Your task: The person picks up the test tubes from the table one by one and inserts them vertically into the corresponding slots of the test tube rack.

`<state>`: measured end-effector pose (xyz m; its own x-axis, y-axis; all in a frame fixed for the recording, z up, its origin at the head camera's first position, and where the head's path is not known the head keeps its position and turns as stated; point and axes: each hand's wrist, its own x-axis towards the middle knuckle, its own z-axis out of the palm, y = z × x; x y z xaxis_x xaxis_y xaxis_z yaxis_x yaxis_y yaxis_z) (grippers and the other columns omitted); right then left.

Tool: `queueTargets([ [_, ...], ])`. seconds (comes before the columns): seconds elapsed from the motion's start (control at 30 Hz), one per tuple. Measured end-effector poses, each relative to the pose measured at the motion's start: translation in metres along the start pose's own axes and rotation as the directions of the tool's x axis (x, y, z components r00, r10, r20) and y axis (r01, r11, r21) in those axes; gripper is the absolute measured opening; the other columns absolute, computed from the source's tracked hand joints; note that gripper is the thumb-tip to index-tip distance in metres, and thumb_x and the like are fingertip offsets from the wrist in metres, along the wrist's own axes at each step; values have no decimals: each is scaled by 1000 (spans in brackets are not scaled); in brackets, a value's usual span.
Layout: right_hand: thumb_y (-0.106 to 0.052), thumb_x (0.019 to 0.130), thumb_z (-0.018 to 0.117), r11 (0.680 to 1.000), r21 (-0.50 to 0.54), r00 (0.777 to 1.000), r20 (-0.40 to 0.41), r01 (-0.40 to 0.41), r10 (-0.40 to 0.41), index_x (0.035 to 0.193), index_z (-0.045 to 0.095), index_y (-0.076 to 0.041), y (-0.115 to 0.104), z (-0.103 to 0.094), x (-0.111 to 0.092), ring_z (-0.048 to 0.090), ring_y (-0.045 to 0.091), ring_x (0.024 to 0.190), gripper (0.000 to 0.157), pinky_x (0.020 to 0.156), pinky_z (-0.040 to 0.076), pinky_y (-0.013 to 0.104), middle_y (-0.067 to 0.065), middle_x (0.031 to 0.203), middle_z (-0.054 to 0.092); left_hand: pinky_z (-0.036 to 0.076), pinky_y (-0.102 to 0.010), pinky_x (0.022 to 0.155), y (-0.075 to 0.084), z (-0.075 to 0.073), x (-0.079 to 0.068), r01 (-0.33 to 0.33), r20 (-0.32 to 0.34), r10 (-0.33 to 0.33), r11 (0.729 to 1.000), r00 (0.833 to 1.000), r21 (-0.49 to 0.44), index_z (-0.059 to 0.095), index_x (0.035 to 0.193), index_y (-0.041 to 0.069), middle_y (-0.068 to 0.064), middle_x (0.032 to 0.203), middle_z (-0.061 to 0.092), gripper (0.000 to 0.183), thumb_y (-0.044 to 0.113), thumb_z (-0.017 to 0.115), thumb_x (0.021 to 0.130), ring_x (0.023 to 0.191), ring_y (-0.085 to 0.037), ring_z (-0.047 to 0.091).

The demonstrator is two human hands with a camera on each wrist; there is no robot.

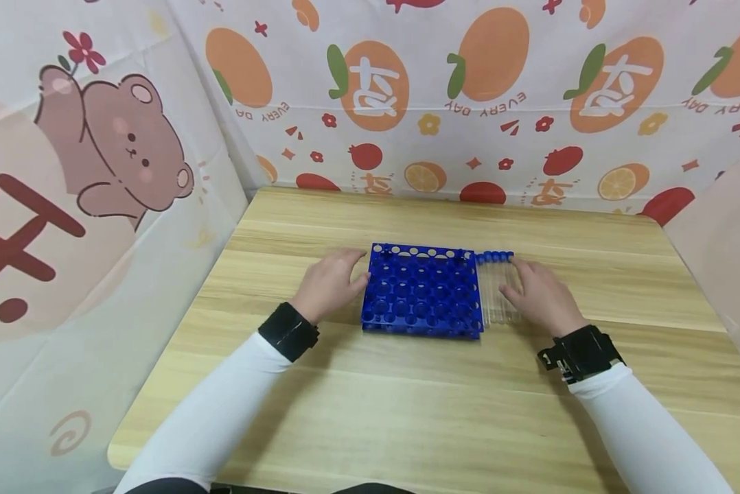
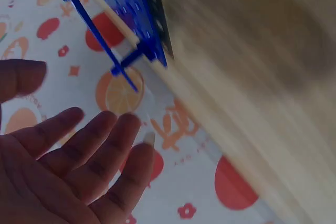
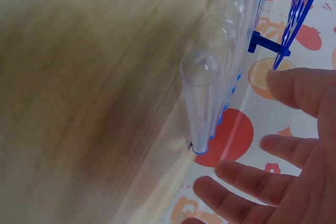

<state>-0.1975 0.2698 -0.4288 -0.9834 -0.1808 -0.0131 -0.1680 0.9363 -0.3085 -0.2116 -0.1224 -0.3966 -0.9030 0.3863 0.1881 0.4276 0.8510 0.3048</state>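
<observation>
A blue plastic test tube rack (image 1: 422, 296) with rows of round holes lies on the table. Along its right side several clear test tubes (image 1: 497, 291) lie side by side, their blue caps (image 1: 495, 256) at the far end. My left hand (image 1: 331, 285) is at the rack's left edge, and in the left wrist view its fingers (image 2: 102, 153) are spread with nothing in them. By the tubes' right side is my right hand (image 1: 546, 296). The right wrist view shows its loosely extended fingers (image 3: 257, 182) beside the tubes (image 3: 201, 100), holding nothing.
The wooden table (image 1: 401, 405) has its far edge against a hanging cloth (image 1: 432, 75) printed with fruit. Another cloth with a bear (image 1: 129, 147) hangs on the left. Both wrists wear black straps (image 1: 288, 331).
</observation>
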Motion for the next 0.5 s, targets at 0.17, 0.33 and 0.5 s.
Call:
queueTargets([
  [0.17,-26,98,52,999,39,999,45,-5,3,146,40,-1,1,1,-2,48,52,122,56,94,43,68,34,142,43,58,-42,82,3,8,-3,42,45,-37,994,998,-100,65,124,2,-15,121,68,35,19,63,93,105,-28,66],
  [0.33,-18,95,51,998,61,998,55,-15,12,138,50,2,1,4,-3,60,36,93,47,79,50,53,31,129,55,56,-36,73,4,15,-5,38,67,-30,993,997,-109,70,113,0,-10,98,71,28,14,67,89,83,-20,66],
  [0.5,-15,94,54,997,65,998,50,-29,25,132,54,2,2,7,-3,56,24,73,42,64,47,38,25,112,62,53,-32,68,7,16,-6,43,84,-34,992,996,-115,71,111,0,-6,89,70,27,14,69,89,73,-15,59],
])
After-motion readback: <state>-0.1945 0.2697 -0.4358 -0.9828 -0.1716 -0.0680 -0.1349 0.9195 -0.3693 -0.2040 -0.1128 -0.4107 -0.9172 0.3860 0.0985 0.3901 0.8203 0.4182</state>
